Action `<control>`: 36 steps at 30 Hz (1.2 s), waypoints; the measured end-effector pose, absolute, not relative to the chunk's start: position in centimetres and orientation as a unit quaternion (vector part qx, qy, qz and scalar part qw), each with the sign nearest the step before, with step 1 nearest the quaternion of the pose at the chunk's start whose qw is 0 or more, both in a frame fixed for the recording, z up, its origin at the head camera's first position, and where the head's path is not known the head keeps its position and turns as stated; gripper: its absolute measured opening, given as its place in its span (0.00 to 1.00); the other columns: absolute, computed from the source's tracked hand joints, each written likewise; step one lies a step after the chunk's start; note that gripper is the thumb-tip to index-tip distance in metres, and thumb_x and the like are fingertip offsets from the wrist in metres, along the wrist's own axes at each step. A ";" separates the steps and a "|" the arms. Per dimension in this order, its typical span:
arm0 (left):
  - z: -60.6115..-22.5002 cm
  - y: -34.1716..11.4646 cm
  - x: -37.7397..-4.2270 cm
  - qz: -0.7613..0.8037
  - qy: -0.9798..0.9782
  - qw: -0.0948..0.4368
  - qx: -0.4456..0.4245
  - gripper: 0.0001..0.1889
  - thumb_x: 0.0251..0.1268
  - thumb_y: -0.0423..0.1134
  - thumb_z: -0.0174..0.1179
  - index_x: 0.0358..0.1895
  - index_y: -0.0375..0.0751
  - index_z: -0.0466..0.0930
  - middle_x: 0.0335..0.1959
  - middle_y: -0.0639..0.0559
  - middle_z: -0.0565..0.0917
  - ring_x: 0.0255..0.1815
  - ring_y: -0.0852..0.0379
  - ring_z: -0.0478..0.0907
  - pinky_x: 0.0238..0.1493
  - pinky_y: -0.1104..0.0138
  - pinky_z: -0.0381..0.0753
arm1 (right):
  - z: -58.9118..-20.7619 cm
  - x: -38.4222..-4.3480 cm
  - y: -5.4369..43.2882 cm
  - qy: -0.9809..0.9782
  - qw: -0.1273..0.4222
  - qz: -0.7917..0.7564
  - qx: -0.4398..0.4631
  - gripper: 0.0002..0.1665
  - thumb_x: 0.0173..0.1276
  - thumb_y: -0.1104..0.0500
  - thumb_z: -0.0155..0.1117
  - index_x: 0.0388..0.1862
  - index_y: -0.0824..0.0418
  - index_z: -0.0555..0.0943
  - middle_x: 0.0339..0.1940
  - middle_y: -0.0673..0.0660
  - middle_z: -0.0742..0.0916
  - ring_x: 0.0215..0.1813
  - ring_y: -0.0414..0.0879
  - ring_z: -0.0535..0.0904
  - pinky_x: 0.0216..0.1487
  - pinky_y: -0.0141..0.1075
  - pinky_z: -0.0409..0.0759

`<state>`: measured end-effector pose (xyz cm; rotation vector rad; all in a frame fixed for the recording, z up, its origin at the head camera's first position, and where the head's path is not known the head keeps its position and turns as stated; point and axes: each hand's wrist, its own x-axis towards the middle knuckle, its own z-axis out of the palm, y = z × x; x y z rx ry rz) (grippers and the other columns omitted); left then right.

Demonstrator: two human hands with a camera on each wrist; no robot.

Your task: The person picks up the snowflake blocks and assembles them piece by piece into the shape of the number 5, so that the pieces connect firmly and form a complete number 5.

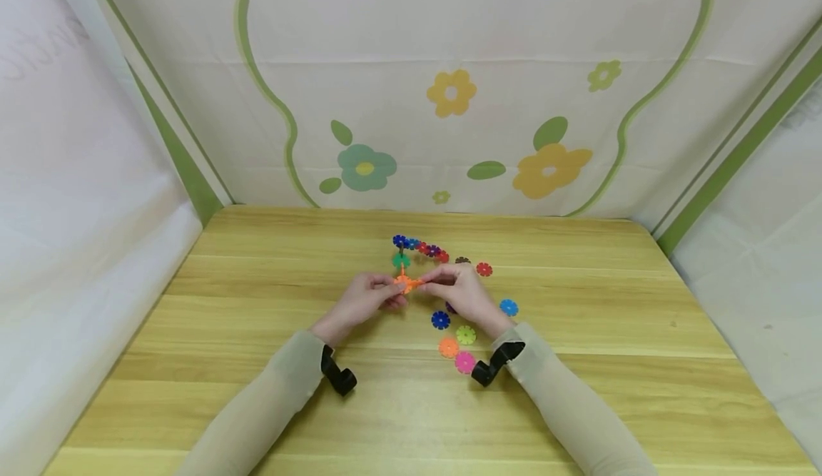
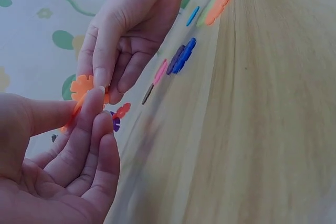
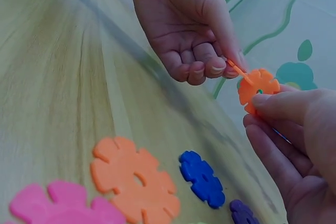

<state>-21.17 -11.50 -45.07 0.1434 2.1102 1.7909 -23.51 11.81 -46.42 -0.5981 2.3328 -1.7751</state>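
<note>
My left hand pinches an orange notched interlocking disc between thumb and fingers. Opposite it, my right hand pinches a second orange interlocking disc, its thumb flat over the face. The two orange discs meet edge to face at a slot in the right wrist view. Just beyond the fingers, a green disc stands in line with a joined string of discs, which runs from a dark blue disc at the back left to a red disc. Fingertips partly hide the left hand's disc.
Loose discs lie on the wooden table near the right forearm: a blue disc, a yellow-green disc, an orange disc and a pink disc. Farther right are a light blue disc and a red disc.
</note>
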 end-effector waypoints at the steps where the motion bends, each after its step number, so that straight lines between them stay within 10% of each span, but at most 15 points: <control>1: -45.0 -11.5 -21.2 0.637 0.747 0.184 0.052 0.12 0.77 0.39 0.59 0.47 0.31 0.83 0.37 0.45 0.89 0.42 0.48 0.85 0.49 0.59 0.84 | -46.4 -23.6 11.9 0.778 0.076 -0.592 -0.196 0.08 0.67 0.63 0.73 0.45 0.60 0.90 0.42 0.53 0.90 0.46 0.49 0.87 0.49 0.41 0.85; 9: -45.1 -11.6 -21.5 0.644 0.741 0.173 0.076 0.14 0.78 0.38 0.58 0.49 0.27 0.83 0.38 0.43 0.89 0.44 0.46 0.86 0.50 0.58 0.85 | -45.4 -24.3 14.5 0.772 0.079 -0.609 -0.164 0.23 0.62 0.59 0.78 0.55 0.63 0.86 0.51 0.58 0.89 0.51 0.50 0.87 0.53 0.38 0.83; 36: -45.4 -12.0 -21.2 0.643 0.743 0.175 0.070 0.13 0.77 0.37 0.59 0.50 0.28 0.83 0.39 0.44 0.89 0.45 0.47 0.86 0.51 0.60 0.84 | -46.1 -28.0 23.2 0.901 0.052 -0.415 -0.115 0.24 0.64 0.57 0.78 0.58 0.63 0.86 0.51 0.57 0.89 0.48 0.50 0.84 0.50 0.44 0.82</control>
